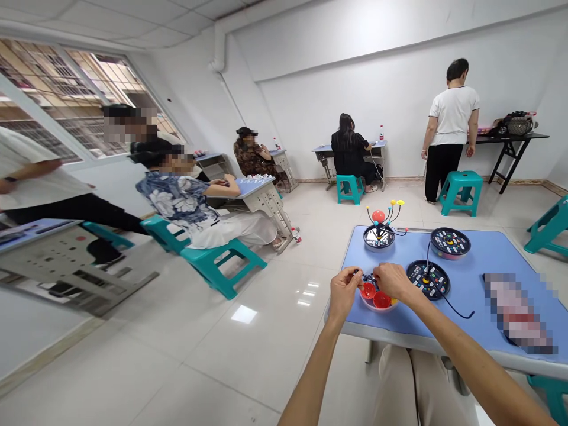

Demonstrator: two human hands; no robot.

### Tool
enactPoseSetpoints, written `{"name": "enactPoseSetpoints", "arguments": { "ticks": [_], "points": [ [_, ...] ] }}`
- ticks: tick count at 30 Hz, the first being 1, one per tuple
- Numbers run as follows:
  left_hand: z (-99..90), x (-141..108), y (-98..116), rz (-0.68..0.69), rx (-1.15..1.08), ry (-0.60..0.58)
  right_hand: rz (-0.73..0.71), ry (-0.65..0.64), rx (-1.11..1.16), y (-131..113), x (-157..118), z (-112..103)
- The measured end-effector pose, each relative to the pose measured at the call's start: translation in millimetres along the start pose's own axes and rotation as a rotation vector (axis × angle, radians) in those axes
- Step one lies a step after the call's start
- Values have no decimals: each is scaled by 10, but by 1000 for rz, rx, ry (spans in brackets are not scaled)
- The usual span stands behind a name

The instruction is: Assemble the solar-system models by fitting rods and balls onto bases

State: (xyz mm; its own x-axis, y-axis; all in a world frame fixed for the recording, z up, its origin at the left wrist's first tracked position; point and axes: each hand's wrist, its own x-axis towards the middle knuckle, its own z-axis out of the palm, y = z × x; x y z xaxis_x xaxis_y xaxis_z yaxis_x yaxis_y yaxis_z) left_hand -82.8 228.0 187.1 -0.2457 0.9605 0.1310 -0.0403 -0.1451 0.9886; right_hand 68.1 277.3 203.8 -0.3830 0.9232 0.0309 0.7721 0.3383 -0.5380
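Red cups in a white dish, right under both hands, near the front edge of the blue surface. Left hand and right hand close together above the cups, fingers of both pinching a thin dark stick, its exact shape too small to tell. Forearms reaching in from the bottom of the view, knees in beige trousers just below the surface edge. Beside the dish on the right, a round black disc dotted with coloured marks, a black cable lying across it and curving off over the surface. Farther along, a second black disc on a pink base. Behind the dish, a model on a round black base, wire arms rising around a red ball. At the far right of the surface, a pixelated object, blurred beyond naming. Past the surface, white floor tiles and a teal stool under a seated person in a blue floral shirt, at a desk. Farther back, a person in black seated at a desk against the wall, and a standing person in a white shirt near a black side table carrying bags
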Motion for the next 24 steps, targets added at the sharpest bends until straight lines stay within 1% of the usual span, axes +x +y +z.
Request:
{"name": "enactPoseSetpoints", "arguments": {
  "ticks": [4, 9, 13, 16, 17, 19, 24],
  "points": [
    [87, 1, 17, -34, -74, -13, 10, 101, 300, 83, 48, -102],
    [218, -9, 71, -51, -156, -31, 20, 88, 763, 61, 48, -171],
    [203, -96, 168, -41, -259, -7, 5, 94, 1034, -3, -71, -194],
    [143, -211, 249, -15, -343, 45, 49, 77, 1267, -41, -236, -197],
    [126, -253, 272, -3, -351, 61, 67, 74, 1323, -56, -305, -193],
    [104, -339, 310, 26, -344, 87, 84, 83, 1363, -91, -452, -179],
    [137, -529, 369, 83, -251, 119, 38, 100, 1402, -202, -754, -129]
  ]
}}
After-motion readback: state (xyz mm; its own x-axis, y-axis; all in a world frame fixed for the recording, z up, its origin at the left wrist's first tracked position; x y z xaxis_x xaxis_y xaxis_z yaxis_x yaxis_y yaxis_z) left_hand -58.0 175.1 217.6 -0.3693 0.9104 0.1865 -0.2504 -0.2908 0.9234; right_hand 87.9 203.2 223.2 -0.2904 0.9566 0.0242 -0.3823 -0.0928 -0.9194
